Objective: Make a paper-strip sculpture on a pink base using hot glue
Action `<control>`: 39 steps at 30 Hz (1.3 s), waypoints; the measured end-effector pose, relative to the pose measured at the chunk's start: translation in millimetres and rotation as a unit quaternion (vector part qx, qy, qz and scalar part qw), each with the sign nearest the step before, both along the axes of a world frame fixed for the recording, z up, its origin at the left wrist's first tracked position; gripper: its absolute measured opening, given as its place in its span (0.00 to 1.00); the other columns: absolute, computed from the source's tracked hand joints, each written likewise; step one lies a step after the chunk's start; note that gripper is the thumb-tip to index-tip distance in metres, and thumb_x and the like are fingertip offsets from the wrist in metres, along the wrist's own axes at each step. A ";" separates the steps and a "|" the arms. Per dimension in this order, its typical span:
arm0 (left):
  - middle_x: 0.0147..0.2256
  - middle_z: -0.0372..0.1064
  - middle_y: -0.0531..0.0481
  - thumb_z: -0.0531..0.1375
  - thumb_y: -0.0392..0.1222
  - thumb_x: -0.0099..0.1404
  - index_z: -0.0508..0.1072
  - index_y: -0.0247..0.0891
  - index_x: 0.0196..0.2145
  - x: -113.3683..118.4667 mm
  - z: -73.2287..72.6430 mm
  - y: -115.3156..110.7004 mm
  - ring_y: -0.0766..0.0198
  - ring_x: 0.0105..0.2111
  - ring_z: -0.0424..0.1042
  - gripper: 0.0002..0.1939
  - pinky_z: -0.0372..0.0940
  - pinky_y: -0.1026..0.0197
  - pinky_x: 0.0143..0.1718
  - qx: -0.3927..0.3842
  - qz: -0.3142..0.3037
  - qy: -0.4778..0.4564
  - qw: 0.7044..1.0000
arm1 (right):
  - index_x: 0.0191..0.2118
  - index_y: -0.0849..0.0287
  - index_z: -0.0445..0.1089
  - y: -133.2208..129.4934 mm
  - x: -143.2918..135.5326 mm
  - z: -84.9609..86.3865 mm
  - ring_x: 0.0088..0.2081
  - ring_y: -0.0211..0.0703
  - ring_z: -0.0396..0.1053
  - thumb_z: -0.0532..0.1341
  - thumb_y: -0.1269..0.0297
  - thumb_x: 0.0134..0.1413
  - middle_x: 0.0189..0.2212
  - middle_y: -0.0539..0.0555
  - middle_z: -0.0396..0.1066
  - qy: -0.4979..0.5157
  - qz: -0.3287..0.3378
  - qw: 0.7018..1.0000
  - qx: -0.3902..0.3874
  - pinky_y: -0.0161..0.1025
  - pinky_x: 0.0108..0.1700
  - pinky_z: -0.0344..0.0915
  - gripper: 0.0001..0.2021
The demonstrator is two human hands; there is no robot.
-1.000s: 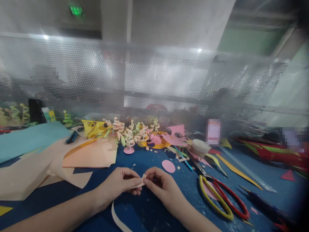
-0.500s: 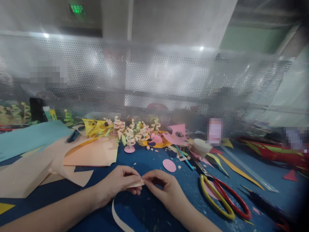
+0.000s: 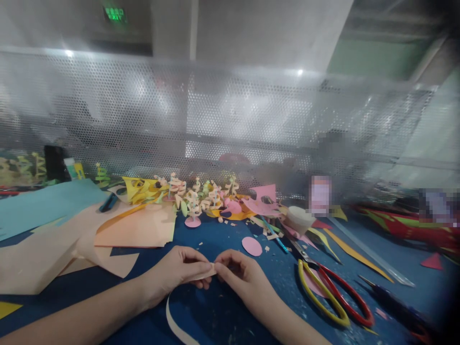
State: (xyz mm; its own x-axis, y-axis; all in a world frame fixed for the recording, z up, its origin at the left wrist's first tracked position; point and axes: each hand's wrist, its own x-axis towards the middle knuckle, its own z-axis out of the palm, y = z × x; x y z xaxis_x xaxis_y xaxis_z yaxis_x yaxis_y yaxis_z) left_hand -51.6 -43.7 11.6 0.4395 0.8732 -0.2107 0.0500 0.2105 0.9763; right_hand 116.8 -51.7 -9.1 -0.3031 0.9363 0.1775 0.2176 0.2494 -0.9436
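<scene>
A narrow cream paper strip [image 3: 175, 326] runs from between my hands and curls down toward the bottom edge of the view. My left hand [image 3: 179, 270] pinches the strip between thumb and fingers. Facing it, my right hand [image 3: 239, 273] has thumb and forefinger closed on the strip's short end, and the fingertips of both hands nearly touch. A pink paper circle [image 3: 252, 246] lies just beyond my right hand. Scissors [image 3: 323, 292] with one yellow and one red handle rest to the right, over another pink piece.
Peach sheets [image 3: 140, 227] and a blue sheet [image 3: 46, 201] cover the left. Curled paper ornaments [image 3: 196, 196] line the back before a perforated metal screen [image 3: 247, 115]. A white cup [image 3: 300, 218], a clear ruler [image 3: 373, 251] and a dark pointed tool [image 3: 395, 302] are on the right.
The fingers of my right hand have shifted slightly, with the forefinger curled closer around the strip's end. My left hand has hardly moved.
</scene>
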 end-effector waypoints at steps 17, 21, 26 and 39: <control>0.18 0.68 0.55 0.65 0.44 0.46 0.73 0.34 0.23 1.1 3.4 0.4 0.71 0.20 0.64 0.10 0.58 0.70 0.24 -0.042 0.090 -0.055 0.993 | 0.41 0.55 0.61 -5.2 2.7 3.9 0.37 0.40 0.63 0.52 0.67 0.54 0.34 0.52 0.64 -0.092 -0.035 0.983 0.155 0.37 0.40 0.61 0.08; 0.20 0.70 0.54 0.67 0.43 0.44 0.74 0.35 0.22 3.2 1.2 -2.2 0.69 0.23 0.66 0.10 0.60 0.69 0.28 -0.046 0.121 -0.098 0.987 | 0.41 0.52 0.63 -9.2 3.6 4.1 0.39 0.43 0.62 0.58 0.69 0.49 0.38 0.54 0.61 -0.190 -0.049 0.936 0.291 0.40 0.41 0.62 0.11; 0.23 0.71 0.52 0.66 0.43 0.46 0.75 0.35 0.23 6.1 -1.3 -8.4 0.69 0.26 0.67 0.08 0.60 0.68 0.30 -0.015 0.110 -0.097 0.989 | 0.36 0.52 0.67 -13.3 2.9 6.5 0.33 0.42 0.63 0.57 0.66 0.52 0.31 0.53 0.63 -0.224 -0.054 0.907 0.352 0.39 0.34 0.63 0.05; 0.24 0.70 0.48 0.62 0.41 0.53 0.75 0.31 0.25 7.7 -7.7 -8.9 0.66 0.28 0.67 0.09 0.61 0.64 0.34 0.004 0.045 -0.141 0.989 | 0.28 0.57 0.59 -5.6 -6.5 5.7 0.28 0.38 0.64 0.60 0.57 0.47 0.25 0.48 0.63 0.128 0.002 0.992 0.000 0.37 0.33 0.64 0.11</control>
